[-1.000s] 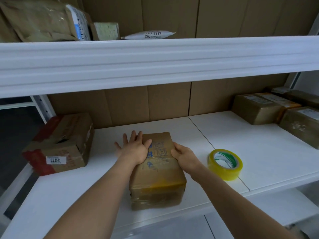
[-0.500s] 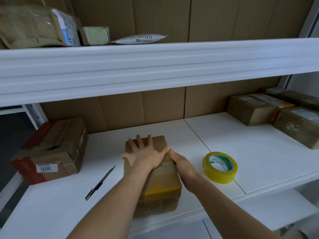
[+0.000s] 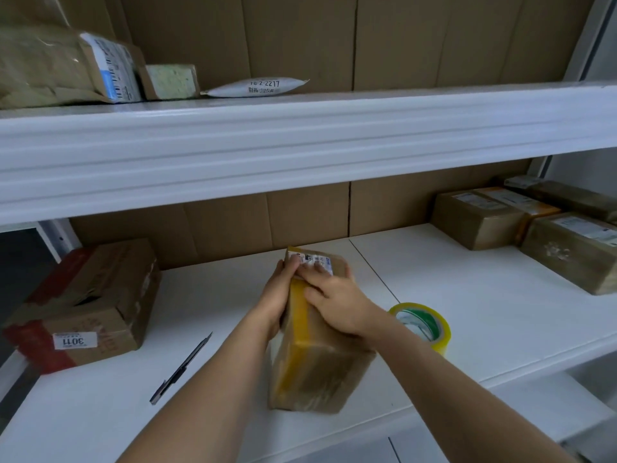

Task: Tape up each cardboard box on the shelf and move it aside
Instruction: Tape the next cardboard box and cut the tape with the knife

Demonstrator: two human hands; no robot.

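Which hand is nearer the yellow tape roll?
Right. The right hand holds the box just beside the tape roll; the left hand is on the box's far side.

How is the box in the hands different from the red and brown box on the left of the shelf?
The held box is narrow, tipped up on edge, with yellow tape along it; the red-and-brown box is wider, lies flat and has a torn-open top. Left hand and right hand grip only the held one. Both are cardboard with labels.
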